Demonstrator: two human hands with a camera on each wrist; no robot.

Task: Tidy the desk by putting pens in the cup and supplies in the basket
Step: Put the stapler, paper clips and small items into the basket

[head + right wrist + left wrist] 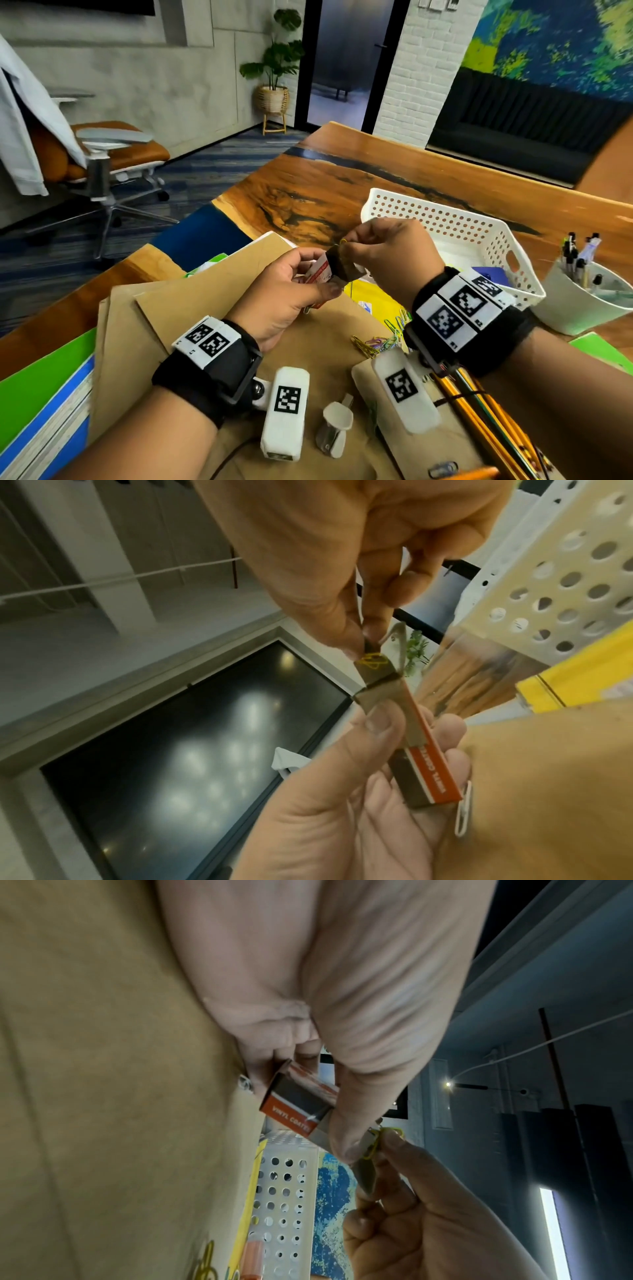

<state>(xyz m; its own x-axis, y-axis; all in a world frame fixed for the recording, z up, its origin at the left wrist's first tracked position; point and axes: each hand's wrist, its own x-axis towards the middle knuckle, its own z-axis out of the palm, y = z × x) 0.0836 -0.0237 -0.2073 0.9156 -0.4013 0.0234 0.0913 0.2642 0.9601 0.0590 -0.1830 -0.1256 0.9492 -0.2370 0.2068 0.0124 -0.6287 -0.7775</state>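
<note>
on the wooden desk (308,192), the white perforated plastic basket (455,222) stands left of the white round cup (575,308) holding pens (572,260). loose coloured wire paper clips (380,341) lie on brown paper envelopes (164,308), before the basket.

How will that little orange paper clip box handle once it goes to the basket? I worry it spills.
The box looks like thin card, so probably light and easily crushed. Its end flap stands open where the right hand pinches a yellow clip, so tipping it could shed clips. The left hand grips it.
</note>
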